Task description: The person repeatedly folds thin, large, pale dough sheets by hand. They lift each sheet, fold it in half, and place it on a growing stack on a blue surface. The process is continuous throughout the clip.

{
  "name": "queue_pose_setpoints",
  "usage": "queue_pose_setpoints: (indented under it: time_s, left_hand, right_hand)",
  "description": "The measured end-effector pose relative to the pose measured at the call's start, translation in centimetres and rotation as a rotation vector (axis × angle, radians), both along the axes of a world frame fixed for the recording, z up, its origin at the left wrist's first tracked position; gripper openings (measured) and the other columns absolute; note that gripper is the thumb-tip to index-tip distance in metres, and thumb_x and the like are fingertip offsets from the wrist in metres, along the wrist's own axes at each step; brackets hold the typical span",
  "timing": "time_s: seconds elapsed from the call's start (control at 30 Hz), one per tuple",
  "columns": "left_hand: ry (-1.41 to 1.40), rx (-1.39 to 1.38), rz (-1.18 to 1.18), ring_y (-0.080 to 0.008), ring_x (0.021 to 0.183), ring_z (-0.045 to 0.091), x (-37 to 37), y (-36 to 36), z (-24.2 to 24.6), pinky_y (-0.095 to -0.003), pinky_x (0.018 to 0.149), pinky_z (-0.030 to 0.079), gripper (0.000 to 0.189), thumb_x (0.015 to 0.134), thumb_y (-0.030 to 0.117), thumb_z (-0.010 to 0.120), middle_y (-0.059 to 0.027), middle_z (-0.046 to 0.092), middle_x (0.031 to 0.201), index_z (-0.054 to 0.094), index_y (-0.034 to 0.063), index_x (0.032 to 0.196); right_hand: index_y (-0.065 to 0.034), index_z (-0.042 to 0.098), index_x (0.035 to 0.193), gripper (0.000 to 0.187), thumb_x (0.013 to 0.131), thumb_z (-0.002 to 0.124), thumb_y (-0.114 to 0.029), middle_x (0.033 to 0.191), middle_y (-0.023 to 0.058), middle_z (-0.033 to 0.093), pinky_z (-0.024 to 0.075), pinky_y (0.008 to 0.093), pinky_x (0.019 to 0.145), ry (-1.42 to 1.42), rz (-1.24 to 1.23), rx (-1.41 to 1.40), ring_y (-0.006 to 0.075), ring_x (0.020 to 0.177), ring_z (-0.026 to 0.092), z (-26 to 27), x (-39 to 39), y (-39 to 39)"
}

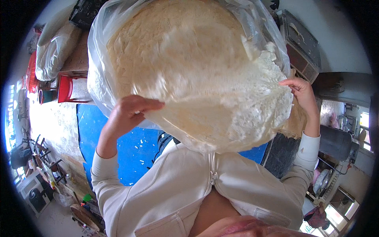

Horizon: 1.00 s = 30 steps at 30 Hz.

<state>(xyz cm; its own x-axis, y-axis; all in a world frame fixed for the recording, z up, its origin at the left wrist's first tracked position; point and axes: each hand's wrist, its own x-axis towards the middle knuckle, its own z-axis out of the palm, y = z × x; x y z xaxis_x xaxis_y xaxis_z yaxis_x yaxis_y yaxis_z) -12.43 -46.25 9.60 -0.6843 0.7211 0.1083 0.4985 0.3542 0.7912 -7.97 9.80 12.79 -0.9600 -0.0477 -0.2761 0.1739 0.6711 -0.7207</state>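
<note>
A thin, pale, translucent sheet (207,118), flaky and crinkled on its right side, hangs between my hands. My left hand (127,118) pinches its left edge between thumb and fingers. At the right, my right hand (302,91) pinches the crinkled edge. Behind and beneath the sheet lies a large round stack of similar tan sheets (142,38), though blur hides where the held sheet parts from it. A clear plastic bag (99,59) surrounds the stack, open at the top. What the sheets are made of cannot be told.
Filled plastic bags (56,50) lie on a wooden surface at the upper left, near a red stool (65,89). White scraps dot the blue floor mat (97,133). A dark tray (302,35) stands at the upper right. Another person (316,217) is far off at the lower right.
</note>
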Motion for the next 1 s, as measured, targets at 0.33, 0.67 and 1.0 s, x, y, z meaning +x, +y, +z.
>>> queue_pose_setpoints:
  time_s: [0.33, 0.67, 1.0]
  left_hand:
    - [-0.800, 0.609, 0.755, -0.0145, 0.097, 0.068, -6.5, -1.0, -4.6, -0.0309, 0.083, 0.056, 0.031, 0.097, 0.015, 0.066, -0.0068, 0.070, 0.107, 0.061, -0.0024, 0.122]
    - [-0.479, 0.398, 0.665, -0.0152, 0.108, 0.064, 0.8, -2.1, -5.6, -0.0287, 0.094, 0.051, 0.043, 0.085, -0.007, 0.073, -0.0093, 0.067, 0.116, 0.054, -0.0039, 0.124]
    - [0.492, 0.646, 0.765, -0.0360, 0.142, 0.037, -1.9, 11.3, -2.1, -0.0475, 0.116, 0.028, 0.080, 0.081, 0.007, 0.077, -0.0202, 0.036, 0.154, 0.034, 0.0027, 0.148]
  right_hand:
    - [-0.0125, 0.051, 0.142, 0.042, 0.102, 0.057, -0.024, 0.132, 0.0090, 0.065, 0.0488, 0.0270, 0.095, 0.815, -0.013, 0.128, 0.0159, 0.120, 0.062, -4.0, -17.3, -6.4]
    - [-0.0011, 0.040, 0.148, 0.074, 0.095, 0.062, -0.047, 0.149, 0.0204, 0.046, 0.0273, 0.0468, 0.118, 0.461, 0.259, 0.471, 0.0338, 0.143, 0.038, -9.8, -14.5, -18.4]
    - [-0.0005, 0.053, 0.130, 0.044, 0.100, 0.054, -0.032, 0.128, 0.0166, 0.059, 0.0475, 0.0397, 0.099, 0.329, 0.198, -0.874, 0.0262, 0.118, 0.058, 2.1, -15.5, -31.7]
